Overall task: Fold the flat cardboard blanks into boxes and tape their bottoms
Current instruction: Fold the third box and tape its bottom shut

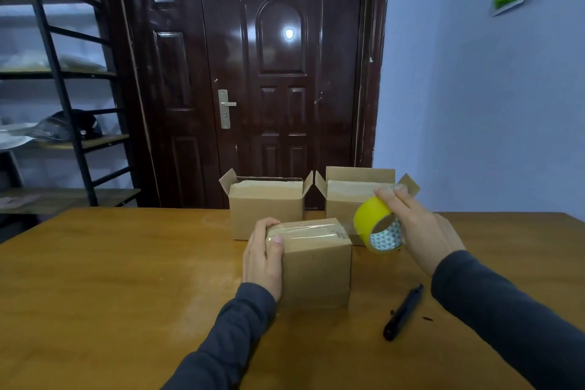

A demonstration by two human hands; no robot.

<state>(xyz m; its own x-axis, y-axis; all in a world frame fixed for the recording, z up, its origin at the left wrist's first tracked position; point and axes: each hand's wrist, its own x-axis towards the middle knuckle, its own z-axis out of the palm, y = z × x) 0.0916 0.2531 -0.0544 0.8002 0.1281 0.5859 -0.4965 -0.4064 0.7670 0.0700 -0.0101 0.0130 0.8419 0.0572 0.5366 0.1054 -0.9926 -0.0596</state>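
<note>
Right grip point(414, 225) curled round one tape roll point(373, 222); left grip point(262, 256) clasping near box point(316, 266). Boxes point(266, 212) on tabletop point(126, 279): three. Black tool point(403, 312): one.

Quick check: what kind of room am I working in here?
Likely a small storeroom or home packing room: metal rack, dark door, wooden table with taped boxes.

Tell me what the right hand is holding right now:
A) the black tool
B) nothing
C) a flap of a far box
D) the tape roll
D: the right hand grips the tape roll, with a clear strip stretched from it over the top of the near box, while the black tool lies untouched on the table.
</note>
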